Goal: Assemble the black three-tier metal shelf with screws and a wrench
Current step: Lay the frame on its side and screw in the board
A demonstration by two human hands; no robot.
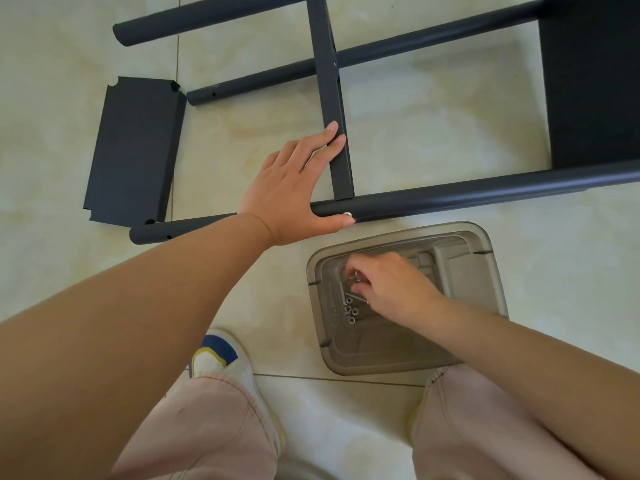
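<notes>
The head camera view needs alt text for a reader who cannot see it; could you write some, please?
A person's left hand steadies a black shelf frame lying on a tiled floor while the right hand picks among small metal fasteners in a translucent plastic tray.

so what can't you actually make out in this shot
Head view only:
- What the right hand pinches in the clear plastic tray: its fingers cover it.
- Small silver nuts: too small to count.
- Black metal shelf panel: cut off by the right edge.
</notes>
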